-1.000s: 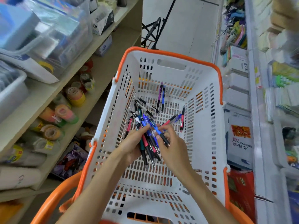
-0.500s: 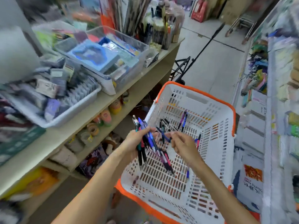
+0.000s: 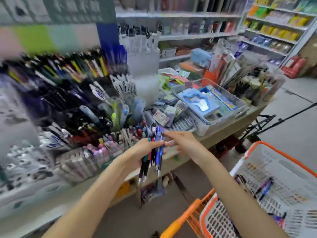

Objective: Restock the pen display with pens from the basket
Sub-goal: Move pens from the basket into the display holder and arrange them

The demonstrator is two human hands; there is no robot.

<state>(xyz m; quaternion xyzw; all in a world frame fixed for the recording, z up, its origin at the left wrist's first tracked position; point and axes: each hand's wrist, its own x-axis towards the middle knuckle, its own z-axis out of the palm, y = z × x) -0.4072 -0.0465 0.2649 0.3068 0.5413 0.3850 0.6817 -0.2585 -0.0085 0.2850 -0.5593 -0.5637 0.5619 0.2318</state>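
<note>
The pen display [image 3: 68, 100] fills the left half of the surface [image 3: 228, 129], its tiered rows of pens blurred by camera motion. To its right a clear plastic bin [image 3: 223, 107] holding a blue packaged item sits near the surface's right edge, with small flat packets piled between bin and display. Shelves [image 3: 188, 35] of stock stand behind. The white basket [image 3: 281, 158] with an orange rim sits low at the right, off the surface, and a few loose pens [image 3: 265, 187] lie on its floor. The left hand [image 3: 142, 152] grips a bundle of pens [image 3: 153, 152] upright, tips down, in front of the display's near edge. The right hand [image 3: 181, 143] pinches the top of that bundle, its fingers just beside the left thumb.
</note>
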